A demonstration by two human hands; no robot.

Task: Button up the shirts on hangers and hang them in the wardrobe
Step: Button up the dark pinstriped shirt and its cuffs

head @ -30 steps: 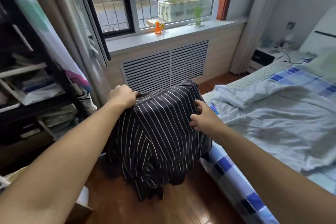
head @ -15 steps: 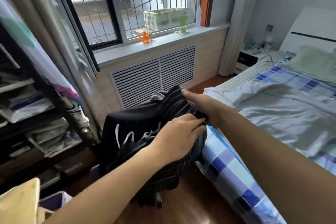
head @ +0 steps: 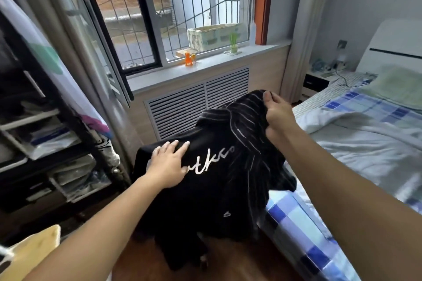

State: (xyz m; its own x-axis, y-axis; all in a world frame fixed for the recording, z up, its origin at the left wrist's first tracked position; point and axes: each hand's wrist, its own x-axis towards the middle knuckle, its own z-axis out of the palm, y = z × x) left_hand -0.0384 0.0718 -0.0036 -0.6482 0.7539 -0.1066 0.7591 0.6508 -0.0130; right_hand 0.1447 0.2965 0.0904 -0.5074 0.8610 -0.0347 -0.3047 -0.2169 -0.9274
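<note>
Here, mid-frame, the right hand [head: 277, 113] pinches a soft black white-striped fabric shirt [head: 249, 125] upward, while the left hand [head: 167, 163] rests flat, fingers spread, on a black garment with white script lettering [head: 205, 189].

We see a black shirt [head: 251, 143] with thin white stripes, a black garment [head: 205, 189] with white script lettering, blue-and-white checked bedding [head: 296, 223], and an orange figurine [head: 188, 59].

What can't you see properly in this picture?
Head view only:
- Support under the black garment with white script: covered by cloth.
- First letters of the script: under the left hand.
- Striped dark shirt: buttons and hanger hidden in folds gripped by the right hand.
</note>
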